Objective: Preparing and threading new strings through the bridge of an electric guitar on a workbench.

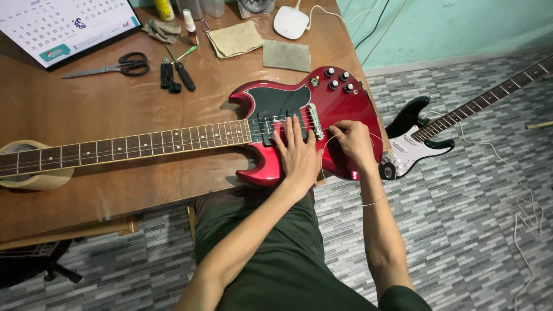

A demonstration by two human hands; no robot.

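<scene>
Our left hand [298, 154] lies flat and open on the red guitar [322, 115], pressing the body steady on the table [86, 190]. Our right hand [352, 143] pinches a thin string [368, 203] beside the bridge [315, 121], so it can be guided there.

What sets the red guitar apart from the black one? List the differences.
The red guitar lies flat on the wooden table; the black guitar sits lower, over the tiled floor. The red guitar has a black pickguard, the black guitar a white one. The left hand and right hand rest on the red guitar; none touch the black guitar. Both are electric guitars.
</scene>
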